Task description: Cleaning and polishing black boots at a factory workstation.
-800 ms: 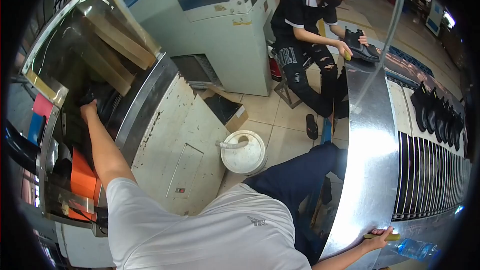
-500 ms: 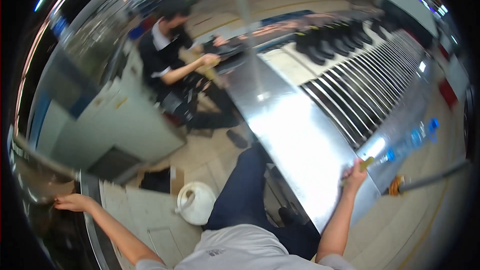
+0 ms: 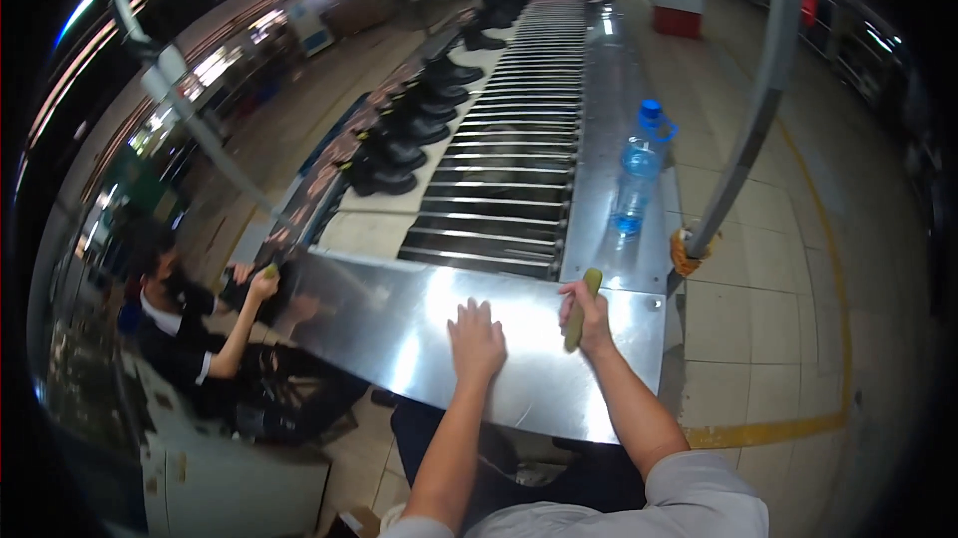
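My right hand is closed around a short olive-green stick, whose two ends stick out past my fingers. It is over the right part of a shiny metal tabletop. To its left, my left hand is held over the same metal, palm down and fingers stretched out, with nothing in it. Whether its palm touches the surface, I cannot tell.
Beyond the tabletop runs a roller conveyor, with several black boots along its left side. A blue-capped clear bottle stands at its right. A slanted metal post rises nearby. At left sits a co-worker handling something dark.
My left hand has come from the far left to over the tabletop. My right hand still grips the olive-green stick. The view has swung round to face along the conveyor.
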{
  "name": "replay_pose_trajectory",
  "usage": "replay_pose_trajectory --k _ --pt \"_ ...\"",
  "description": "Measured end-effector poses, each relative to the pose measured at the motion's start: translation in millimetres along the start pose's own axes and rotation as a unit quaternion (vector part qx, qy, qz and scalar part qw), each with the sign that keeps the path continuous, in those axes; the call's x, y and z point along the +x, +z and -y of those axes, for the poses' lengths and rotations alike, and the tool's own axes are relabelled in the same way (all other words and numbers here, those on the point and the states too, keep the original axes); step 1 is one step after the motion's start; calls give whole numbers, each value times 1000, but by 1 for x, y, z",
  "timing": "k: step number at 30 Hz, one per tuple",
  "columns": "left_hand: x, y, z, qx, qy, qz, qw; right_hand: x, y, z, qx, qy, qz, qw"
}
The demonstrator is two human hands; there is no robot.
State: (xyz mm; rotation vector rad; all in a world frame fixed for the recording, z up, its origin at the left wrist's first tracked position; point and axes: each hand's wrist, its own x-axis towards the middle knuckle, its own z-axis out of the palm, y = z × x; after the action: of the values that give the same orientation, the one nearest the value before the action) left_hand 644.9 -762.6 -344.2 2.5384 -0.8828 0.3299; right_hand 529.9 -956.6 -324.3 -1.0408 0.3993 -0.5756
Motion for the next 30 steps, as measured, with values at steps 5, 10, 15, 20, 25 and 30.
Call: replay_pose_trajectory --k 5,10,15,20,25,30 --pt "-1 -4 31 -134 15 -42 990 0 15 12 -136 -34 32 990" --pt "0 -11 23 -155 11 0 988 -3 14 8 -172 -33 61 983" --pt "1 -34 1 -173 222 72 957 -12 34 -20 -333 -308 253 854" --pt "-1 -16 13 -165 179 78 967 -5 36 -24 -351 -299 340 820" --pt "-1 -27 10 -152 174 114 966 -15 54 -17 -420 -348 321 775" --pt "-1 -26 10 -200 169 87 961 -1 45 -32 -398 -372 332 770"
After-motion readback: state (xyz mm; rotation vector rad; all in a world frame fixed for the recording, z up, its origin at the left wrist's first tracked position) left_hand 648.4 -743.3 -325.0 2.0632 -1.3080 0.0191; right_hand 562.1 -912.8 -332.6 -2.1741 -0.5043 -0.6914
